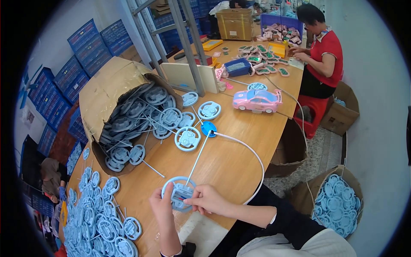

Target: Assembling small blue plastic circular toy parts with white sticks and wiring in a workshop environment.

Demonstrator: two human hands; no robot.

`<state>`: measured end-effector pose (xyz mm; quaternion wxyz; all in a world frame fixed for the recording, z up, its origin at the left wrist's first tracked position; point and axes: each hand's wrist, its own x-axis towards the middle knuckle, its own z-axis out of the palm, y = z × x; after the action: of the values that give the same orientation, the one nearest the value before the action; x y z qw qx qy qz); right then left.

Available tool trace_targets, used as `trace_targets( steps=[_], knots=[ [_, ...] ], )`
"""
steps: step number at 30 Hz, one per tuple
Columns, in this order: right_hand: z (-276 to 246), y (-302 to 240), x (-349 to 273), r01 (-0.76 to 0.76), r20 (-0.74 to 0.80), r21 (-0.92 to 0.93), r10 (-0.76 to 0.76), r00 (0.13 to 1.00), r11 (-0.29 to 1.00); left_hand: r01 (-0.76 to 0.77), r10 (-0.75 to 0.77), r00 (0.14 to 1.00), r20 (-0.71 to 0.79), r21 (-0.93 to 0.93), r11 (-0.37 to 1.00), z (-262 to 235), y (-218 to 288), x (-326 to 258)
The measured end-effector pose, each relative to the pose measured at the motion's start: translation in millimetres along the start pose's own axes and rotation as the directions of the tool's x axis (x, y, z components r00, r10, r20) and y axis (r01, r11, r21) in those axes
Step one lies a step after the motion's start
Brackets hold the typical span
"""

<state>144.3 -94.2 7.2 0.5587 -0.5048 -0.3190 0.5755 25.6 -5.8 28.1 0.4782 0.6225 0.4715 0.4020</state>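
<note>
A light-blue toy steering wheel (177, 208) is held over the near part of the table, its inner side facing up. My left hand (162, 207) grips the wheel's left rim, thumb on top. Over the middle of the wheel, my right hand (206, 199) has its fingers pinched together. Something small, red and dark shows at those fingertips, too small to name. From the wheel a thin pale rod (197, 161) runs up toward a bright blue round piece (208, 129). A white cable (252, 150) curves from that piece around to the right of my hands.
A tipped cardboard box (107, 85) spills steering wheels at left; a large pile (98, 222) covers the near left. A pink toy car (257, 101) stands beyond a metal frame's foot. A person in red (327, 53) works at far right. A box of blue parts (338, 205) sits on the floor.
</note>
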Motion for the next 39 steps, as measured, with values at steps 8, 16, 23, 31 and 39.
trace_targets(
  steps=[8, 16, 23, 31, 39],
  knots=[
    [4.9, 6.1, 2.5, 0.034, -0.019, -0.028, -0.035, 0.999, 0.999, 0.053, -0.053, 0.999, -0.013, -0.021, 0.998, -4.1, -12.5, 3.6],
    [5.9, -0.5, 4.8, 0.089, -0.033, -0.015, -0.089, 0.995, 0.996, 0.082, -0.064, 0.993, 0.097, -0.195, 0.977, -5.8, -10.3, 2.9],
    [-0.8, -0.6, 5.2, 0.099, 0.006, -0.007, -0.099, 0.995, 0.995, 0.215, -0.133, 0.942, 0.308, -0.25, 0.944, -15.9, 0.6, -0.7],
    [0.8, 3.3, 4.4, 0.061, 0.0, -0.031, -0.061, 0.998, 0.998, 0.117, -0.077, 0.958, 0.275, -0.135, 0.984, -14.9, -8.1, 0.0],
    [2.5, -9.3, -2.7, 0.074, 0.014, -0.072, -0.073, 0.997, 0.995, 0.089, -0.053, 0.96, 0.276, -0.119, 0.989, -14.8, 4.5, -5.3]
  ],
)
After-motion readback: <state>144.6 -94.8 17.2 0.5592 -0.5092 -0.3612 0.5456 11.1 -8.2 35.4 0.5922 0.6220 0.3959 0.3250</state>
